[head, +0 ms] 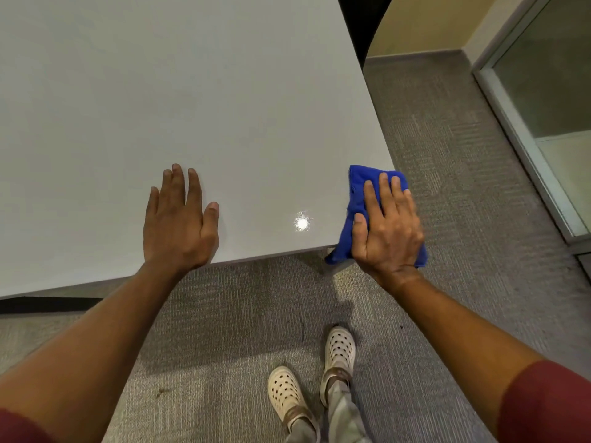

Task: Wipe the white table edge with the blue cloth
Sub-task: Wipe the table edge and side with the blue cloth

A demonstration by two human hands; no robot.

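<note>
No readable writing or logos anywhere, not on the cloth, the counter or your shoes.

Your right hand [388,225] lies flat on the blue cloth [358,199], fingers spread and pressing it down rather than clenched around it. The cloth is a soft, fuzzy, folded pad, draped over the near right corner of the white counter [192,91], with its lower end hanging past the near edge and its right side past the right edge.

Your left hand [179,219] is released, palm down and flat on the bare counter top just inside the near edge, fingers together, holding nothing, well apart from the cloth.

The counter top is smooth, matte to slightly glossy, with one small bright light glare [302,223] between your hands. Its edges are straight, the corner squared off.

The floor is grey short-pile carpet [463,187] with a ribbed weave. Your shoes [340,350] are cream clogs, perforated with round holes, brown straps. Dark red sleeves [550,407] end above the elbows. A frosted glass panel [550,75] in a metal frame stands at the right.
</note>
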